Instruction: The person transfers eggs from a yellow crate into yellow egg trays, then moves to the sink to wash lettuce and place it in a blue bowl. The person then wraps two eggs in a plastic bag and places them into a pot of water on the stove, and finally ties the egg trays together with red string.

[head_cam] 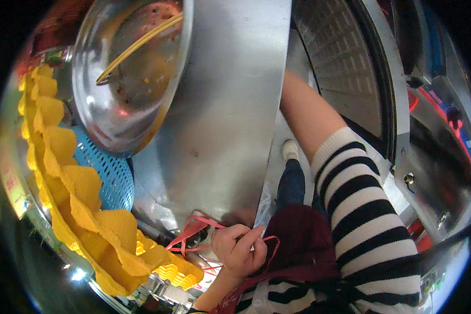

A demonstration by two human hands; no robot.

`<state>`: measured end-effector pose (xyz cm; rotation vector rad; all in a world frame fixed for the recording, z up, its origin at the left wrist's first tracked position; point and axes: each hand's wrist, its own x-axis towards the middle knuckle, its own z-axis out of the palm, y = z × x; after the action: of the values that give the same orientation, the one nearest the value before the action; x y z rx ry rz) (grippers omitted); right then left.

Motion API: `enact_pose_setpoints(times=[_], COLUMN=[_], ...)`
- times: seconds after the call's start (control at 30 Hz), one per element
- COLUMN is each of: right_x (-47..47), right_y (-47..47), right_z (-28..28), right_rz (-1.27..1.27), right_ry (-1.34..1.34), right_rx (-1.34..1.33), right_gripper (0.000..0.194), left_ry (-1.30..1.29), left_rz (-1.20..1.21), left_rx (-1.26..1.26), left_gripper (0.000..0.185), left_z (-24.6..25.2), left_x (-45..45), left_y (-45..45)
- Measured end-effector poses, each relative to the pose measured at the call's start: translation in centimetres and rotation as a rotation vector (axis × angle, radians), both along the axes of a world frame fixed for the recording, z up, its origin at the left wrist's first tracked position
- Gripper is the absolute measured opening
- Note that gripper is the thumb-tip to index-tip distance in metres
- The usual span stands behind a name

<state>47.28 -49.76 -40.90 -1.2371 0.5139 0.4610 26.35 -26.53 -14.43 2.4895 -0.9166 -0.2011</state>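
My left hand (239,249) is curled at the front edge of a stainless steel counter (223,117), with thin red plastic string (188,235) held in its fingers. Part of the string loops out to the right of the fist. Loose strands lie on the left, beside a stack of yellow egg trays (90,219). My right forearm (310,110), in a striped sleeve, reaches forward and passes below the counter's edge. That edge hides the right hand, so what it touches cannot be seen.
A metal basin (98,114) with yellow chopsticks (141,45) in it stands at the far left. Under it shows a blue perforated basket (106,172). An open door with a black seal (380,78) is right of my forearm. Clear plastic film (263,206) hangs at the counter edge.
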Motion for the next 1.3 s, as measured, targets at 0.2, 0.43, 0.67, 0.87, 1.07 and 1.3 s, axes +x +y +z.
enact_pose_setpoints(times=[0.2, 0.43, 0.67, 0.87, 1.07, 1.3], right_x=[1.0, -6.2, -40.1, -44.5, -40.1, -55.9], right_y=[4.0, 6.6, -3.7, -26.6, -31.3, -28.9], right_z=[-2.1, -1.2, -5.5, -14.6, -16.0, -5.3], right_rz=[-0.181, -0.489, -0.276, -1.189, -1.494, -1.365], right_ry=[-0.08, -0.408, 0.61, 0.491, 0.244, 0.596], right_rx=[-0.225, -0.372, 0.279, -0.146, 0.08, -0.383], right_gripper=[0.042, 0.043, 0.028, 0.033, 0.035, 0.035], left_ry=[-0.014, -0.069, -0.064, -0.127, -0.244, -0.295], left_rz=[0.01, 0.008, 0.045, 0.064, 0.044, 0.005], left_rx=[0.027, 0.05, -0.014, -0.016, 0.012, -0.062], left_gripper=[0.027, 0.026, 0.019, 0.018, 0.016, 0.012], left_z=[-0.1, -0.3, -0.3, -0.1, -0.3, -0.2], left_x=[-0.2, -0.6, -1.4, -2.4, -3.2, -3.7], left_y=[-0.2, -0.3, -0.7, -2.0, -2.7, -3.1])
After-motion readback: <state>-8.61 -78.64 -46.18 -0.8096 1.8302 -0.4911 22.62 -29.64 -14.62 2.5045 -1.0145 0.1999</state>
